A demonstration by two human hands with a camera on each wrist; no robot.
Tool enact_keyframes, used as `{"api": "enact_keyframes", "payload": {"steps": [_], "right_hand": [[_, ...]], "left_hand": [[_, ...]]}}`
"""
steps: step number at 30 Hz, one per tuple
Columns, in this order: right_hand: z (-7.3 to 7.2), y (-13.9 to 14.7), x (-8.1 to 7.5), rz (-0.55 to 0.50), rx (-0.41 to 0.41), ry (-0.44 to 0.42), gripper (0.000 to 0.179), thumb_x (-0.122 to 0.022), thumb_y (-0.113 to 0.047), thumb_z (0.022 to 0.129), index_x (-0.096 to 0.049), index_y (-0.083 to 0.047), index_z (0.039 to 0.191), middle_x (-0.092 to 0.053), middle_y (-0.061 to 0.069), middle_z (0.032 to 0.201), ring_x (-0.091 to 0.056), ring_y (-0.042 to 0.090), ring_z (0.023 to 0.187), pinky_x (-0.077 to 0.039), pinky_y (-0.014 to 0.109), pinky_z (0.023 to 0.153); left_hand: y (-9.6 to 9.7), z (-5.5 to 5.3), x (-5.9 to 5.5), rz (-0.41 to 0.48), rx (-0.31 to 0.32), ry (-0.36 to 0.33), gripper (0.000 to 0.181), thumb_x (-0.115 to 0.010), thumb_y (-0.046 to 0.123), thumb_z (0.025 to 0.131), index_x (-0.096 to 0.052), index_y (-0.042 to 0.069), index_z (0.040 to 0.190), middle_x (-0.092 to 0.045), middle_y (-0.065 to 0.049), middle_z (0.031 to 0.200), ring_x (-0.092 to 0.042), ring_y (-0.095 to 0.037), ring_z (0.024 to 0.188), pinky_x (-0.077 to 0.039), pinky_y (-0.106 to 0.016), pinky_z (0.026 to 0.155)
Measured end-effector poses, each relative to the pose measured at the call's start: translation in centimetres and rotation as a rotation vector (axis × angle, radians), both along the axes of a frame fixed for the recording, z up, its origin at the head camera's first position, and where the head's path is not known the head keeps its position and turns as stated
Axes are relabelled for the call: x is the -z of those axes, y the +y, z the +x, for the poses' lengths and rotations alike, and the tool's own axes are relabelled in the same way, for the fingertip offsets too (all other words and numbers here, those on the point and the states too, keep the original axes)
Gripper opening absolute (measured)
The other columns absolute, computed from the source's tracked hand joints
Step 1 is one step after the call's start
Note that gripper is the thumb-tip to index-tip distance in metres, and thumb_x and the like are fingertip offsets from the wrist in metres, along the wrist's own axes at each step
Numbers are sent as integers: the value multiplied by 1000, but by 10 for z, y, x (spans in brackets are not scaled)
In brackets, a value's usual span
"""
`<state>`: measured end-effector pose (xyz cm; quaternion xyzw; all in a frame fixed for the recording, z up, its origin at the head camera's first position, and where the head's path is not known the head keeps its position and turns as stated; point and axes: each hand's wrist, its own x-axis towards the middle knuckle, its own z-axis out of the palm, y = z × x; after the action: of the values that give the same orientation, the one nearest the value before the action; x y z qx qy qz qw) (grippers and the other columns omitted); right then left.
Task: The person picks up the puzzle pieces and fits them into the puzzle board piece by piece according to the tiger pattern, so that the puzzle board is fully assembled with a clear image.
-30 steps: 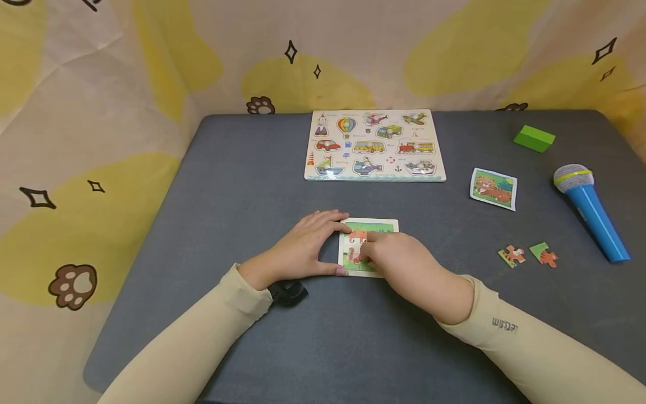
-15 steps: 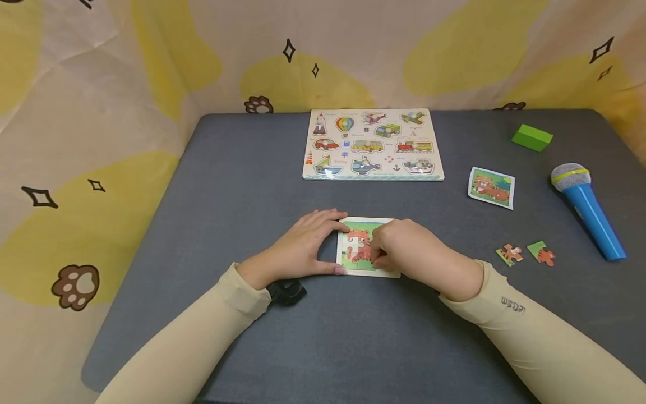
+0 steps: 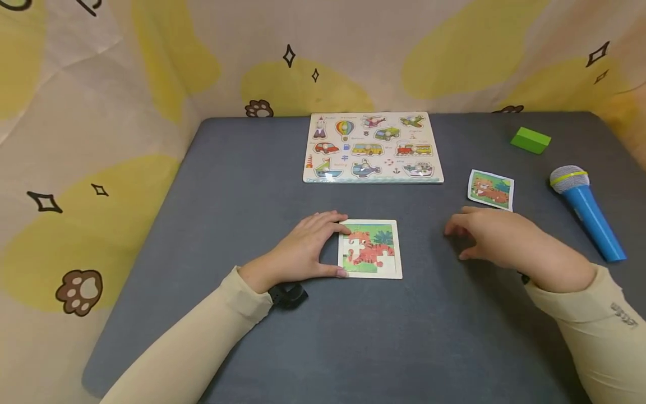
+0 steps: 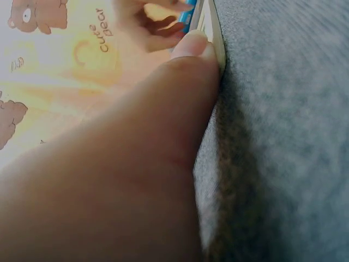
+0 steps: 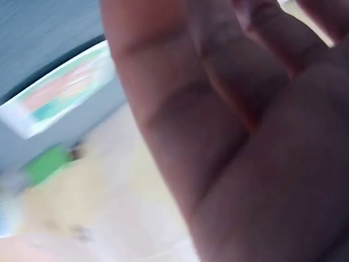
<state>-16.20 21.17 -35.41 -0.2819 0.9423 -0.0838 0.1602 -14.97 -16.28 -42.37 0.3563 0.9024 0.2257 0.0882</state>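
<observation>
A small tiger jigsaw puzzle (image 3: 370,235) in a pale frame lies on the dark table. Two bare white patches show in its picture, one left of centre and one at lower right. My left hand (image 3: 308,247) holds the frame's left side, with the index fingertip over the upper corner and the thumb (image 4: 192,46) at the lower one. Well to the right of the puzzle, my right hand (image 3: 497,235) is over the table, its fingers loosely bent and nothing seen in them. Hand and forearm hide the spot where two loose pieces lay.
A tiger picture card (image 3: 491,189) lies just beyond my right hand. Farther right are a blue toy microphone (image 3: 590,213) and a green block (image 3: 531,140). At the back stands out a vehicle peg board (image 3: 373,148), lying flat before the patterned cloth (image 3: 323,33).
My right hand has left the puzzle and moved right, over the place of the two loose pieces. The puzzle picture is uncovered. My left hand stays at the frame.
</observation>
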Motion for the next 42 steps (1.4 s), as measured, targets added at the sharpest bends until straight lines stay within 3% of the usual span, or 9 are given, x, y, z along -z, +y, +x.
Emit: {"api": "enact_keyframes", "payload": {"steps": [4,12,21,29,35,42], "right_hand": [[-5,36,9,0,46,-101,54,-98,-14,71,-68,-5,115,-59,2,97,-59,22,88,-53,45,75],[0,58,12,-78,97,-203,44,-91,-2,78,-62,-9,111,-54,0,88,-55,14,74,-50,30,63],[5,83,8,-12,102,-119,49,-99,-16,68,-63,-12,100,-54,-5,83,-51,13,75,-46,29,64],[5,89,11,-68,153,-229,45,-96,-14,74,-59,-13,100,-55,-5,81,-53,11,72,-48,27,63],[2,92,11,-55,145,-296,34,-94,-17,77,-62,-17,90,-53,-6,75,-49,10,69,-43,26,61],[4,96,12,-34,92,-230,35,-95,-19,75,-60,-21,79,-49,-6,82,-46,8,72,-40,27,62]], "left_hand": [[-4,3,-2,-17,-21,-15,80,-82,56,87,-50,19,150,-31,0,168,-16,-18,159,-7,-42,126],[-5,1,-5,11,-19,-1,79,-84,54,87,-51,18,149,-33,-1,167,-20,-22,158,-12,-48,125],[-2,0,-2,9,-8,1,80,-82,55,87,-50,18,150,-32,0,167,-19,-20,158,-11,-46,126],[-2,1,-4,4,-3,3,79,-83,54,88,-50,18,150,-32,-1,167,-18,-20,158,-9,-44,126],[-2,1,-3,14,3,11,79,-83,53,88,-50,17,149,-33,-1,166,-20,-21,158,-10,-44,126],[1,0,-1,13,3,4,78,-83,53,88,-51,17,150,-33,-1,167,-19,-20,158,-10,-45,126]]}}
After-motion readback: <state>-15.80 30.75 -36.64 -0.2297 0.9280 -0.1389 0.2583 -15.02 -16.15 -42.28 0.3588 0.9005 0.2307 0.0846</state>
